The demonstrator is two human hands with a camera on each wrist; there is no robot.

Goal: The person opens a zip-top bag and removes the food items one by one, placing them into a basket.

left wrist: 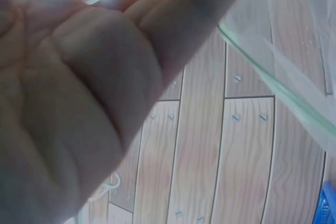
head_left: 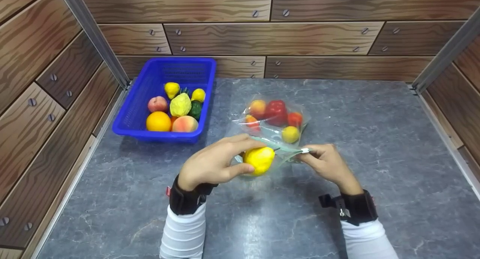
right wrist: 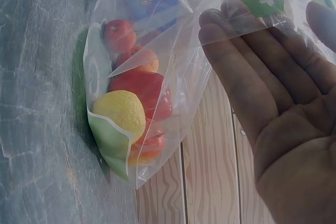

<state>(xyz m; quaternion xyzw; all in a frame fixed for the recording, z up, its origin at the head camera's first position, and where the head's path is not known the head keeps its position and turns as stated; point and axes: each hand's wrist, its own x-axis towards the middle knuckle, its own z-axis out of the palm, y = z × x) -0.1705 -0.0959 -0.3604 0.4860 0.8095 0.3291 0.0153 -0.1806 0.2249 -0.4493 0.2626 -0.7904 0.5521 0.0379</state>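
My left hand (head_left: 217,159) grips a glossy yellow fruit (head_left: 259,160) with a knobbly outline, its exact kind unclear, at the mouth of a clear zip bag (head_left: 272,133). At the right end of the mouth, my right hand (head_left: 324,163) pinches the bag's edge by the white slider (head_left: 305,150). Inside the bag lie a red bell pepper (head_left: 276,112), a yellow lemon-like fruit (head_left: 290,134) and several red and orange fruits (right wrist: 121,35). The left wrist view shows the left palm (left wrist: 100,77) beside the bag's green zip strip (left wrist: 257,69); the yellow fruit is hidden there.
A blue plastic basket (head_left: 123,118) stands at the back left. It holds several fruits, among them an orange (head_left: 158,121), peaches (head_left: 185,123) and a yellow pear (head_left: 172,90). Wood-patterned walls (head_left: 240,38) enclose the grey marbled table (head_left: 375,131) at the back and sides.
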